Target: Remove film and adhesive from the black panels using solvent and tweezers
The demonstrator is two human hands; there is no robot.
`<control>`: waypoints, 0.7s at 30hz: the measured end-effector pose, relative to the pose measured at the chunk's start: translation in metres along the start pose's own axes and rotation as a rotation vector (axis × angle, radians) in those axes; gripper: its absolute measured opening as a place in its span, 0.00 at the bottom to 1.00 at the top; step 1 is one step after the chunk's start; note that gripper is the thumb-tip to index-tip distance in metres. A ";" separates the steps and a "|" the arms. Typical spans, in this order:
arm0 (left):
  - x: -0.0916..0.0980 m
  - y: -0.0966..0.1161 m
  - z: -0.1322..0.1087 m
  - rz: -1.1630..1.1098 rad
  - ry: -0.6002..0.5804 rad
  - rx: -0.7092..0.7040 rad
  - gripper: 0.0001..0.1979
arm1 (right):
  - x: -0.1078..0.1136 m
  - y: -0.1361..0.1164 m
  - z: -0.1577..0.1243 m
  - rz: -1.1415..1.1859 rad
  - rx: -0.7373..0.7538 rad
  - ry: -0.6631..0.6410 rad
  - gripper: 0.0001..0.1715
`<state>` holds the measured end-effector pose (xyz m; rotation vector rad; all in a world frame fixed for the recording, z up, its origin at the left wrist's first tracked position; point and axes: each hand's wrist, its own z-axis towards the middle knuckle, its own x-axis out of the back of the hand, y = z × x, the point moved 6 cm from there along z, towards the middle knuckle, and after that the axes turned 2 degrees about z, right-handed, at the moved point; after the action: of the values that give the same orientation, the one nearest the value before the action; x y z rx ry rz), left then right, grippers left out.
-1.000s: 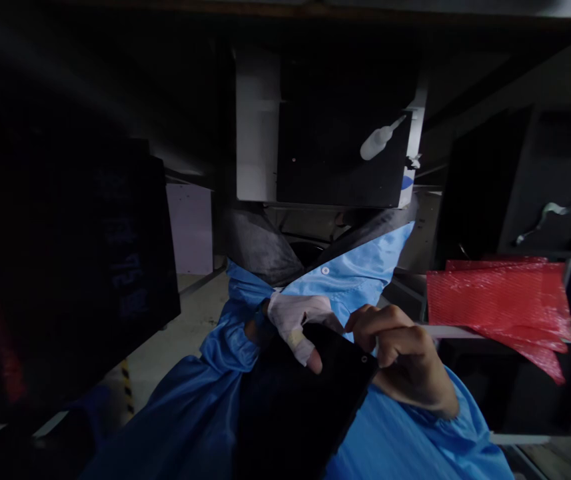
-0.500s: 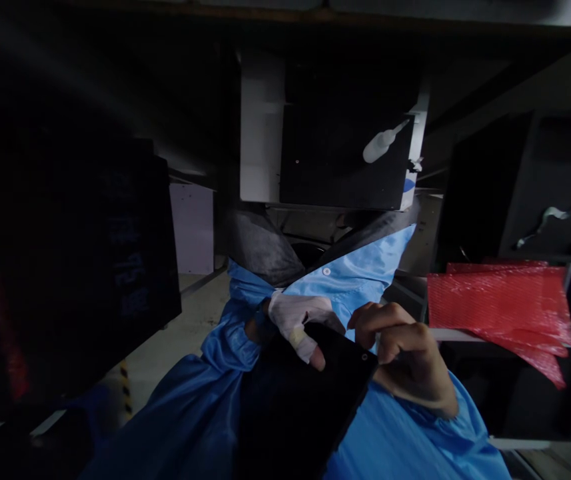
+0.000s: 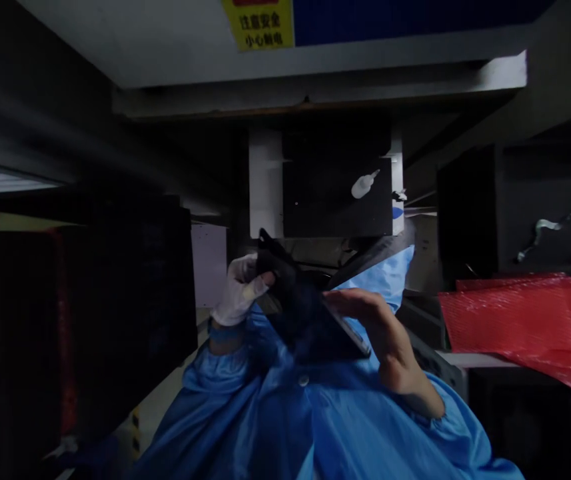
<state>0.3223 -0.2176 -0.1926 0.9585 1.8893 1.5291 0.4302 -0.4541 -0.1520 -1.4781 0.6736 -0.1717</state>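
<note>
A flat black panel (image 3: 305, 320), dark and somewhat glossy, is held tilted in front of my blue jacket. My left hand (image 3: 242, 283), in a whitish glove with a bare thumb tip, grips the panel's left side with the thumb on the near face. My right hand (image 3: 380, 327) is bare. Its fingers curl over the panel's right edge, and I cannot see all of the fingertips. A thin, lighter strip runs along that edge near the lower right corner.
Ahead, a white squeeze bottle (image 3: 364, 186) lies on a black surface (image 3: 325, 213). Red bubble-wrap sheets (image 3: 520, 313) are stacked at right, below a dark bin (image 3: 540, 180). A big black box (image 3: 150, 300) stands at left. A yellow warning label (image 3: 265, 27) is on the bench front.
The panel has swung up and turned, its far corner now pointing ahead. My left hand has moved left to its side, and my right hand has shifted along its right edge. The view has tilted up.
</note>
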 end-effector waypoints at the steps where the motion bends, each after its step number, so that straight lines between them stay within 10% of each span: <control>1: 0.002 0.004 -0.002 0.040 0.089 -0.025 0.33 | 0.002 0.011 0.000 0.015 -0.027 0.066 0.51; 5: -0.025 0.017 -0.017 0.300 0.169 -0.143 0.28 | 0.025 0.057 -0.002 -0.035 -0.112 0.488 0.44; 9: -0.058 0.019 -0.032 0.357 -0.012 -0.178 0.30 | 0.051 0.081 -0.001 -0.049 -0.112 0.676 0.36; 14: -0.060 0.036 -0.037 0.052 -0.215 -0.267 0.18 | 0.075 0.082 -0.011 -0.020 -0.135 0.692 0.38; 21: -0.054 0.054 -0.024 0.222 -0.490 -0.317 0.13 | 0.075 0.080 -0.022 0.012 -0.119 0.623 0.33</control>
<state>0.3481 -0.2690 -0.1369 1.2805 1.1943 1.4845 0.4557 -0.5012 -0.2501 -1.5378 1.2076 -0.6067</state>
